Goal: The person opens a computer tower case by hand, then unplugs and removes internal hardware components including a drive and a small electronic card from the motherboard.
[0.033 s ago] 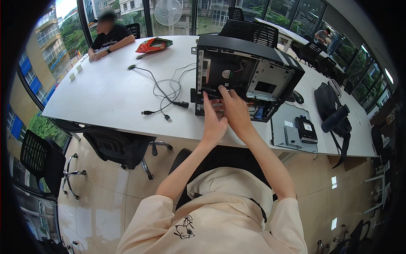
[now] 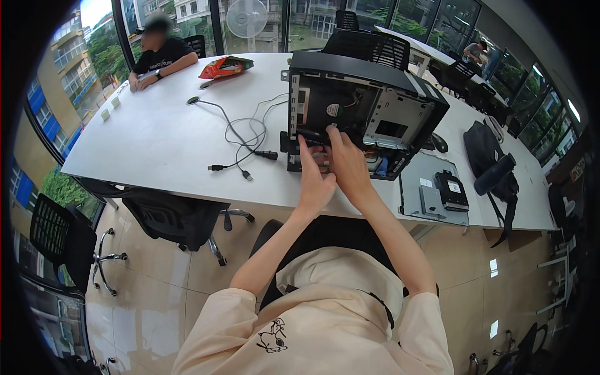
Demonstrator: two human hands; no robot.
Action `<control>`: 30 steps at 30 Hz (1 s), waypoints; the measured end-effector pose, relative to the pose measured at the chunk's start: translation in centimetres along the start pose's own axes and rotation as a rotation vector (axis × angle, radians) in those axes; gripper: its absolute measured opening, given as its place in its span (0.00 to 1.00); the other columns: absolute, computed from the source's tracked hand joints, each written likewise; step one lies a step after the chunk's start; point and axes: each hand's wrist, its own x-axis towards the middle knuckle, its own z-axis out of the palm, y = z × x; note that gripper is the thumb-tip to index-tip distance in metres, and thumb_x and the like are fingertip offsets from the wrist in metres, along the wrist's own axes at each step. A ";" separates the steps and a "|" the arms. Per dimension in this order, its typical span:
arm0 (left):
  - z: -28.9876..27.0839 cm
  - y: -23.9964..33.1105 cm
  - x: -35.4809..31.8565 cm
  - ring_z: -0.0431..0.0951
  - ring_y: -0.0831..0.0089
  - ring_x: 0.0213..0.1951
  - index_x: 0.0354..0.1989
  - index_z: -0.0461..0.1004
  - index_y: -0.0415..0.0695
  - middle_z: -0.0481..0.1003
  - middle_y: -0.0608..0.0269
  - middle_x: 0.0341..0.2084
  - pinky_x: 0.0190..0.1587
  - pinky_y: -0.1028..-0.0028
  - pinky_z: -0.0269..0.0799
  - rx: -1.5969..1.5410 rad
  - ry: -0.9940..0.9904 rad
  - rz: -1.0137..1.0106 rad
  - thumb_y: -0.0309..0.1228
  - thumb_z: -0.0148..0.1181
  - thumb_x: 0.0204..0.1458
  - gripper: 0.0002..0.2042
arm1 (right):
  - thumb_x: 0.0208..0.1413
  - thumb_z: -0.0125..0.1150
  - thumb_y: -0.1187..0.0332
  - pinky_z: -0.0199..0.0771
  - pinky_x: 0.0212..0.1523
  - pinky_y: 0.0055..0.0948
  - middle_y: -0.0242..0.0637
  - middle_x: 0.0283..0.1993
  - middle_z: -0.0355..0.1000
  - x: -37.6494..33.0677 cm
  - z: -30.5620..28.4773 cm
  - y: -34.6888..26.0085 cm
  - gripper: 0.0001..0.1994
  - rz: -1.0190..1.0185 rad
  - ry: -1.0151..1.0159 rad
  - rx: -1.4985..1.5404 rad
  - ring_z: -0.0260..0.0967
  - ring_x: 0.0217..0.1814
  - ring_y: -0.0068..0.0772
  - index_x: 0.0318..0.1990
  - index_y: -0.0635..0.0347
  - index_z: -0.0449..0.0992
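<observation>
Open computer (image 2: 369, 103) on the table (image 2: 144, 137)

I see the left hand (image 2: 316, 175) reaching in, an unreadable round label (image 2: 332, 110), the right hand (image 2: 347, 161); I can't tell either grip. The open side faces my camera, long axis running sideways.

Hands, 2: left (image 2: 317, 184), right (image 2: 347, 167). Computer case (image 2: 350, 65), 1, at both hands. Right of hands: metal panel (image 2: 410, 201), 1; black drive (image 2: 452, 191), 1; mouse (image 2: 440, 144), 1; bottle (image 2: 495, 175), 1; backpack (image 2: 482, 145), 1. Ahead-left of hands: red bag (image 2: 226, 68), 1; small pale cups (image 2: 105, 115), 2. Far ahead: white fan (image 2: 247, 18), 1.
</observation>
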 end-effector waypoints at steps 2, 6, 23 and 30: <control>0.0 -0.4 0.2 0.71 0.60 0.60 0.79 0.20 0.38 0.61 0.46 0.64 0.58 0.67 0.73 0.020 -0.018 0.026 0.14 0.53 0.48 0.54 | 0.58 0.62 0.77 0.80 0.35 0.51 0.49 0.45 0.71 -0.3 0.1 -0.1 0.18 0.059 0.010 0.040 0.78 0.41 0.62 0.55 0.59 0.68; 0.1 -1.4 0.5 0.68 0.56 0.64 0.77 0.18 0.32 0.59 0.43 0.66 0.61 0.66 0.72 0.118 -0.018 0.100 0.14 0.51 0.48 0.54 | 0.61 0.62 0.77 0.78 0.34 0.52 0.45 0.47 0.70 -0.1 0.1 0.0 0.09 0.098 -0.001 0.097 0.77 0.41 0.62 0.47 0.61 0.72; -4.4 -0.9 1.2 0.73 0.48 0.60 0.76 0.44 0.25 0.63 0.39 0.63 0.62 0.61 0.72 0.351 -0.234 -0.058 0.24 0.61 0.48 0.47 | 0.49 0.60 0.86 0.82 0.51 0.48 0.51 0.67 0.70 -3.2 -1.7 -3.2 0.37 0.042 -0.165 0.108 0.77 0.56 0.61 0.71 0.61 0.66; -4.1 2.8 0.7 0.78 0.49 0.53 0.76 0.49 0.31 0.74 0.45 0.53 0.53 0.58 0.76 0.633 -0.191 -0.057 0.31 0.65 0.52 0.44 | 0.58 0.62 0.82 0.81 0.54 0.41 0.47 0.65 0.73 -9.4 -5.8 -4.7 0.24 0.248 -0.027 0.443 0.77 0.60 0.54 0.63 0.62 0.74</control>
